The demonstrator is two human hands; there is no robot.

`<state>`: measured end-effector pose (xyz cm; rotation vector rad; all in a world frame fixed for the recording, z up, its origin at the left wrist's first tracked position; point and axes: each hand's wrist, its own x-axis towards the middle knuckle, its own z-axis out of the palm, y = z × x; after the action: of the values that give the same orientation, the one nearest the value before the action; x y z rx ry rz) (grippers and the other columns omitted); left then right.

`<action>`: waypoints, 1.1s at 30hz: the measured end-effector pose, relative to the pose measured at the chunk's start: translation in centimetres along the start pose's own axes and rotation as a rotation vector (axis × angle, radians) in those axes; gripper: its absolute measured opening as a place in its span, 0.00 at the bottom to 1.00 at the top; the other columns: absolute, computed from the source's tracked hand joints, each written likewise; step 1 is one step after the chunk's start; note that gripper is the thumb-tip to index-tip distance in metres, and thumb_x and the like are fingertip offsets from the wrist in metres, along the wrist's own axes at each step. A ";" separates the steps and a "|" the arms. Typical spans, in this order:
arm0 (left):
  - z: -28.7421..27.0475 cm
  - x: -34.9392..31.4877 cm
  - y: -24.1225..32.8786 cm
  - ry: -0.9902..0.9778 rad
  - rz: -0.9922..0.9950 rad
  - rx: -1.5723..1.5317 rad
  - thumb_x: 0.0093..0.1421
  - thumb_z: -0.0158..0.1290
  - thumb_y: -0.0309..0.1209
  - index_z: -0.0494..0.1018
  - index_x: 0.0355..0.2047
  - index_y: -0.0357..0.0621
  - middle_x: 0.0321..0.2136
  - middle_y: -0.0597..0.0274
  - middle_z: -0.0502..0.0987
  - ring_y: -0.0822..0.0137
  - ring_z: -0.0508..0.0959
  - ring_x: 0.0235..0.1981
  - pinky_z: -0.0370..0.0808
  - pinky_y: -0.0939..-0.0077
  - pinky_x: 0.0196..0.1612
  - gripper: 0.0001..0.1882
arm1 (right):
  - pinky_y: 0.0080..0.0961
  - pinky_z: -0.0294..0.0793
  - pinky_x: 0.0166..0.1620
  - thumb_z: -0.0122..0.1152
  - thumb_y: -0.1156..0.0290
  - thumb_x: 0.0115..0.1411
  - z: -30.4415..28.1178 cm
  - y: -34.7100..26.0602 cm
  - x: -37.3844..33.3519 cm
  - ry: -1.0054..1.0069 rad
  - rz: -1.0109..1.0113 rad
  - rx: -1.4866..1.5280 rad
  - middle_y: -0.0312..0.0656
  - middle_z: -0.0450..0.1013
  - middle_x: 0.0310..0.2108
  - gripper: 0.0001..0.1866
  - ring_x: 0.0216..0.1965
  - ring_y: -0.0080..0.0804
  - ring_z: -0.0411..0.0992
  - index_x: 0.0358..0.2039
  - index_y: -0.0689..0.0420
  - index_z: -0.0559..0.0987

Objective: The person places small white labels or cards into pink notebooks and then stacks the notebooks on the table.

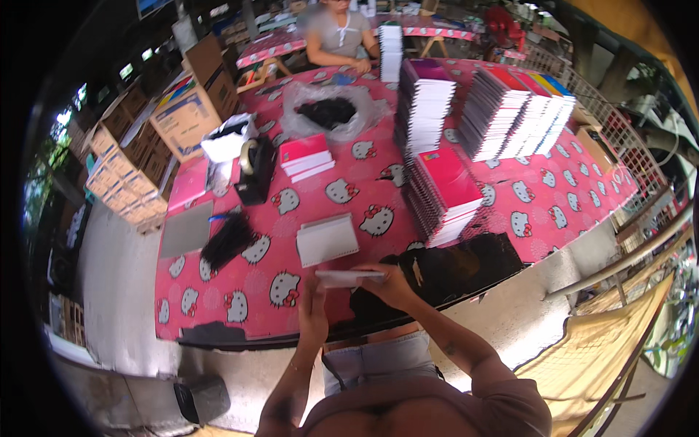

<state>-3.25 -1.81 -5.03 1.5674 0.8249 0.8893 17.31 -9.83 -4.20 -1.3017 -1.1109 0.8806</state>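
Head view: pinched a thin white pad [351, 279] in the right hand [391, 288] and met its left end with the left hand [313, 309] (could not tell if gripping), likely for steadiness; had a white stack [328, 242] just beyond both hands, perhaps for easy reach. Pointed the pad's long axis crosswise, from hand to hand.

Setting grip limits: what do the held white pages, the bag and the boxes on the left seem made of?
Pages: likely paper, matte; thin, flat and white, though blur hides the grain.
Bag: probably clear plastic film, slightly glossy; see-through, wrinkled, with pale highlights.
Boxes: likely cardboard, matte brown; flat printed sides and a raised flap.
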 end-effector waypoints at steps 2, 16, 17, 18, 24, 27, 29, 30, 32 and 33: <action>0.4 0.2 1.2 -0.070 -0.040 -0.083 0.74 0.44 0.31 0.56 0.67 0.28 0.62 0.45 0.67 0.64 0.64 0.65 0.57 0.73 0.67 0.27 | 0.21 0.74 0.47 0.63 0.75 0.62 -0.5 0.3 -0.4 0.004 0.028 0.013 0.40 0.81 0.41 0.15 0.41 0.20 0.76 0.51 0.57 0.81; -4.3 7.9 2.9 -0.077 0.717 0.885 0.52 0.61 0.20 0.78 0.45 0.42 0.38 0.58 0.82 0.53 0.83 0.34 0.81 0.64 0.35 0.17 | 0.21 0.73 0.49 0.66 0.73 0.62 -2.0 -0.5 -1.5 0.032 0.013 -0.007 0.39 0.81 0.42 0.16 0.43 0.21 0.75 0.50 0.61 0.81; -4.4 8.3 3.7 0.010 0.717 0.849 0.52 0.60 0.19 0.78 0.44 0.42 0.37 0.57 0.82 0.54 0.83 0.34 0.80 0.65 0.35 0.17 | 0.21 0.73 0.49 0.66 0.73 0.62 -2.6 -0.3 -1.2 0.058 0.015 -0.006 0.39 0.80 0.42 0.16 0.44 0.21 0.75 0.50 0.61 0.81; -4.5 8.1 4.9 0.088 0.702 0.811 0.52 0.59 0.17 0.78 0.43 0.41 0.36 0.56 0.82 0.54 0.83 0.34 0.80 0.66 0.36 0.16 | 0.21 0.73 0.49 0.66 0.73 0.62 -3.1 0.1 -1.2 0.083 0.033 -0.002 0.39 0.80 0.42 0.16 0.44 0.21 0.75 0.50 0.61 0.81; -4.0 7.6 9.3 0.193 0.879 0.753 0.50 0.57 0.16 0.79 0.37 0.42 0.34 0.59 0.80 0.56 0.79 0.28 0.77 0.65 0.31 0.14 | 0.20 0.73 0.48 0.67 0.73 0.62 -2.2 0.5 0.2 0.073 0.054 -0.026 0.38 0.80 0.41 0.16 0.43 0.21 0.75 0.49 0.61 0.81; -3.8 8.6 6.7 0.073 0.811 1.022 0.50 0.59 0.19 0.78 0.36 0.44 0.36 0.62 0.80 0.57 0.82 0.33 0.79 0.66 0.33 0.12 | 0.19 0.73 0.47 0.66 0.73 0.62 -1.6 0.9 0.1 0.034 0.069 -0.010 0.38 0.80 0.41 0.16 0.42 0.20 0.74 0.50 0.61 0.81; -3.8 8.2 3.0 -0.102 0.712 0.935 0.50 0.60 0.20 0.78 0.34 0.44 0.36 0.62 0.80 0.57 0.82 0.33 0.80 0.67 0.33 0.11 | 0.19 0.73 0.47 0.66 0.72 0.62 -1.5 0.3 -0.5 0.013 0.071 -0.005 0.38 0.80 0.41 0.15 0.42 0.20 0.74 0.50 0.61 0.81; -3.6 8.4 2.7 -0.196 0.666 0.887 0.50 0.60 0.20 0.78 0.34 0.44 0.36 0.62 0.80 0.58 0.82 0.33 0.80 0.67 0.33 0.10 | 0.19 0.73 0.47 0.66 0.72 0.63 -1.3 0.1 -0.9 0.008 0.059 0.012 0.38 0.79 0.41 0.15 0.43 0.20 0.74 0.50 0.61 0.81; -4.5 9.3 3.1 -0.175 0.583 0.769 0.49 0.60 0.19 0.79 0.35 0.42 0.36 0.60 0.81 0.60 0.84 0.33 0.81 0.69 0.34 0.12 | 0.19 0.72 0.48 0.66 0.72 0.63 -1.2 -0.4 -0.9 0.008 0.063 0.008 0.38 0.79 0.41 0.15 0.43 0.20 0.74 0.49 0.61 0.81; -5.0 9.9 3.5 -0.141 0.574 0.684 0.49 0.60 0.18 0.79 0.36 0.41 0.36 0.59 0.81 0.60 0.84 0.33 0.81 0.70 0.34 0.12 | 0.19 0.72 0.48 0.66 0.73 0.62 -1.2 -0.5 -0.9 0.008 0.089 -0.015 0.38 0.79 0.41 0.15 0.43 0.20 0.74 0.49 0.61 0.81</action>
<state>-2.74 8.59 0.16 2.5198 0.6071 0.9236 18.22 -11.05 -3.75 -1.3743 -1.0617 0.9330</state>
